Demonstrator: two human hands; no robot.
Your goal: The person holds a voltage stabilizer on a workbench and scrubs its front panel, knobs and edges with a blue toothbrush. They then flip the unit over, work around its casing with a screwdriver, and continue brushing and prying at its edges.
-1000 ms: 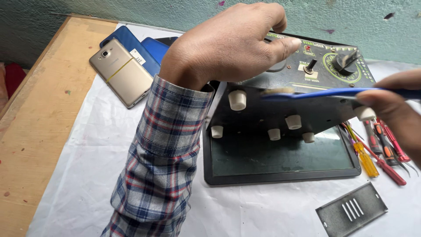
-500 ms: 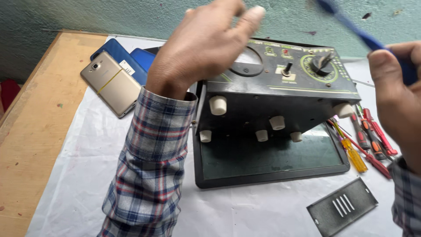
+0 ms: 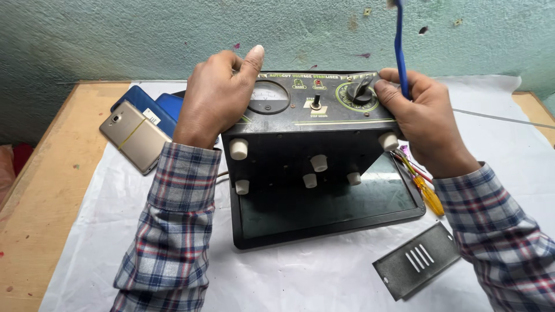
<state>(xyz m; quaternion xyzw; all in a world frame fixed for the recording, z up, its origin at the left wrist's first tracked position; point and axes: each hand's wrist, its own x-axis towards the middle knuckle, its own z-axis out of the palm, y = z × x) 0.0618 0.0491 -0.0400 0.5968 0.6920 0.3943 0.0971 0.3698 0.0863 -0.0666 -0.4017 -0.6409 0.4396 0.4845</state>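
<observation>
Three phones [image 3: 139,124] lying far left on white cloth [image 3: 312,277]; left hand [image 3: 217,98] gripping left end of black box [image 3: 306,130], tilted on dark tray [image 3: 329,216]; right hand [image 3: 422,115] clasping right end, pinching blue stick [image 3: 399,49] upright; screwdrivers [image 3: 425,188], grey plate [image 3: 416,268] alongside.

We see our left hand [image 3: 217,95] gripping the black stabiliser box [image 3: 312,130] at its left edge, our right hand [image 3: 425,118] at its right edge holding a blue brush handle [image 3: 399,46] upright.
</observation>
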